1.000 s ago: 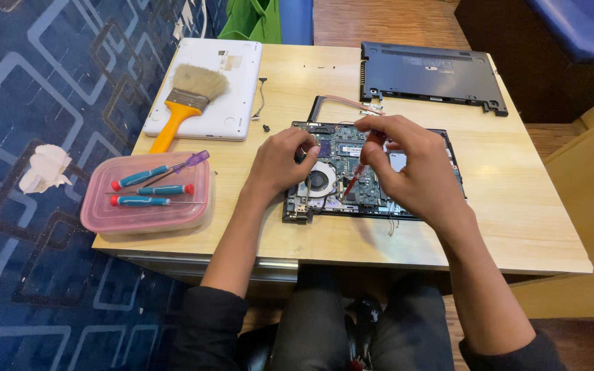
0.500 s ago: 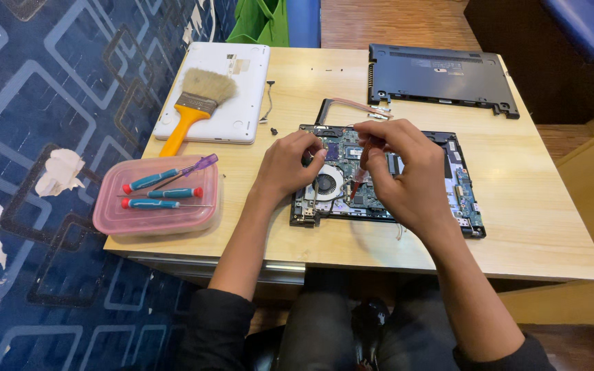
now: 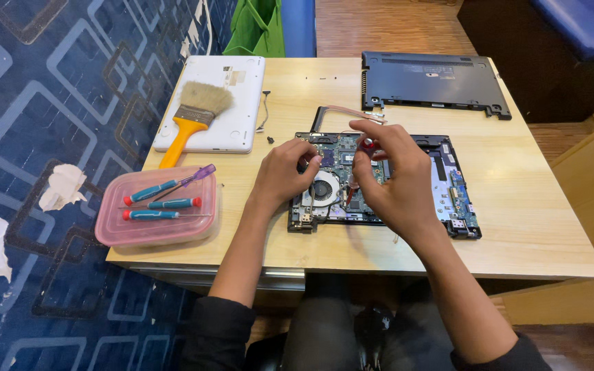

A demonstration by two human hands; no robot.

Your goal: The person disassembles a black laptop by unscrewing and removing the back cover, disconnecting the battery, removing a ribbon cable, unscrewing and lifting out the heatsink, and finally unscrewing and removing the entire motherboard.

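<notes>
Lying at the near middle of the wooden table (image 3: 551,227), the opened laptop base (image 3: 448,185) was kept flat with its circuit board and round fan (image 3: 324,189) exposed, apparently for access from above. It was steadied by the left hand (image 3: 284,172), fingers curled loosely on its left edge and grasping nothing. A red-handled screwdriver (image 3: 366,145) was pinched upright by the right hand (image 3: 390,172), while spare screwdrivers lay in a pink lid (image 3: 156,230) far left, near a paintbrush (image 3: 194,117).

Bare left hand (image 3: 287,172), bare right hand (image 3: 393,182), black sleeves pushed up, dark trousers
</notes>
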